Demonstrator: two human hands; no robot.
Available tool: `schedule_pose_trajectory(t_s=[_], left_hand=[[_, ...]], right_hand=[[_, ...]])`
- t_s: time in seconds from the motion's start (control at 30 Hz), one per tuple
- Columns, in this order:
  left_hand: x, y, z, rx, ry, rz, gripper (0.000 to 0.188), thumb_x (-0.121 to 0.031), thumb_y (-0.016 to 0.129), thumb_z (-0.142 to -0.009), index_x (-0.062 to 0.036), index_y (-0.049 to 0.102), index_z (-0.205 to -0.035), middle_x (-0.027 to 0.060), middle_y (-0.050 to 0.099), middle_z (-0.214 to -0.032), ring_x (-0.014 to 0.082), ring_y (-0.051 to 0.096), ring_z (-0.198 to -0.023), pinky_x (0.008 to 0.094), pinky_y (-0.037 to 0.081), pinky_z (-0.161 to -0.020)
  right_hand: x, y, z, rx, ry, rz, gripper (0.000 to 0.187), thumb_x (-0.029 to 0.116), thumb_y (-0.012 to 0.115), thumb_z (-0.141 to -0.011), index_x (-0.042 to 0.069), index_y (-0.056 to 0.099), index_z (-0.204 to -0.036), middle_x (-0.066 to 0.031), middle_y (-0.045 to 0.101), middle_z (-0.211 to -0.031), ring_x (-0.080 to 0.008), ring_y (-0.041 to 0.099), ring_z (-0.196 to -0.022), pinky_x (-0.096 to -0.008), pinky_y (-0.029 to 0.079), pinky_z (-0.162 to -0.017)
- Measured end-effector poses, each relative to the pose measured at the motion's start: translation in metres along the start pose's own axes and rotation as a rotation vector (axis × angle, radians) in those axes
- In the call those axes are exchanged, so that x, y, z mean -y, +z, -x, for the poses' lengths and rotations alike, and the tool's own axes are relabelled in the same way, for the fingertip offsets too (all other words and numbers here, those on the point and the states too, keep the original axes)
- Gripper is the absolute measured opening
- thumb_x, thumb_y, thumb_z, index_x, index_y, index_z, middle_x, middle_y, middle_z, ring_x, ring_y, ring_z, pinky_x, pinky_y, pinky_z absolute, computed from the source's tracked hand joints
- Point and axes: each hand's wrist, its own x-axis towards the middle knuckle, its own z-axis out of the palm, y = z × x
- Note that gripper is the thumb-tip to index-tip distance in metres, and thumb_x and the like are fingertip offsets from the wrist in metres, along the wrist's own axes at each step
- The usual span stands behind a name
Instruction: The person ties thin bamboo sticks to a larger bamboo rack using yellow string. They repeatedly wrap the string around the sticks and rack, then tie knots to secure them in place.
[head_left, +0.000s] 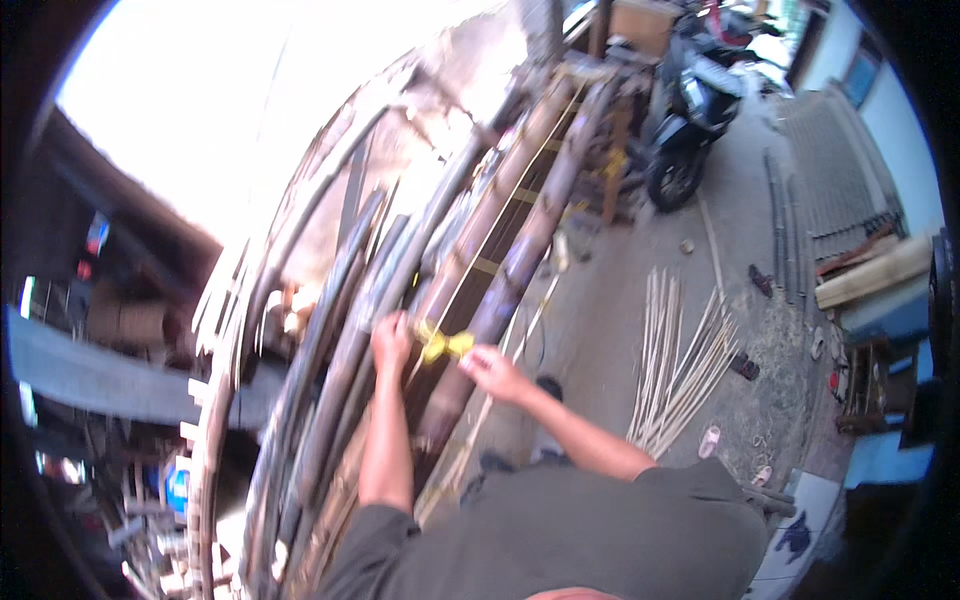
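A yellow strip of ribbon or cord [440,343], bunched like a bow, stretches between my two hands above long poles. My left hand [392,345] is closed at the strip's left end, by a thin pale slat. My right hand [495,373] pinches its right end, over the thick brown pole [530,255]. A second thick brown pole [475,240] runs alongside on the left. Between these poles lies a dark channel, crossed by several yellowish bands [487,266]. Blur hides the exact knot or loop.
More long poles [345,340] lie to the left. On the floor at right are a fan of thin pale sticks [670,370] and pink sandals [709,441]. A motor scooter [690,120] stands at the far end. A wooden slatted rack [840,150] leans at the right wall.
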Motion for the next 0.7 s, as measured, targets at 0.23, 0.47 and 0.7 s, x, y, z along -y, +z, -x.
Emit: schedule_pose_trajectory(t_s=[0.23, 0.47, 0.7], left_hand=[[-0.057, -0.04, 0.036, 0.116, -0.422, 0.756, 0.058, -0.01, 0.052, -0.095, -0.0074, 0.025, -0.146, 0.0113, 0.059, -0.108, 0.0189, 0.061, -0.085, 0.0287, 0.051, -0.07], [-0.087, -0.078, 0.074, -0.023, -0.707, 0.888, 0.058, -0.039, 0.049, -0.1, -0.0093, 0.028, -0.145, 0.012, 0.049, -0.123, 0.0208, 0.056, -0.104, 0.0327, 0.05, -0.082], [-0.097, -0.054, 0.084, 0.131, -0.519, 1.175, 0.055, -0.027, 0.062, -0.095, -0.0017, 0.036, -0.136, 0.0132, 0.055, -0.115, 0.0205, 0.06, -0.1, 0.0308, 0.051, -0.085]], right_hand=[[0.046, -0.045, -0.076, 0.419, -0.105, 0.368, 0.031, 0.033, 0.051, -0.094, 0.006, 0.066, -0.095, -0.0136, 0.066, -0.082, -0.0251, 0.065, -0.08, -0.0407, 0.048, -0.075], [0.05, -0.019, -0.099, 0.518, -0.123, 0.619, 0.038, 0.039, 0.052, -0.093, 0.004, 0.067, -0.09, -0.015, 0.067, -0.081, -0.0277, 0.063, -0.075, -0.0404, 0.046, -0.07], [0.081, -0.028, -0.082, 0.66, -0.151, 0.422, 0.037, 0.034, 0.054, -0.093, -0.001, 0.064, -0.089, -0.0133, 0.066, -0.077, -0.0201, 0.064, -0.075, -0.0345, 0.048, -0.068]])
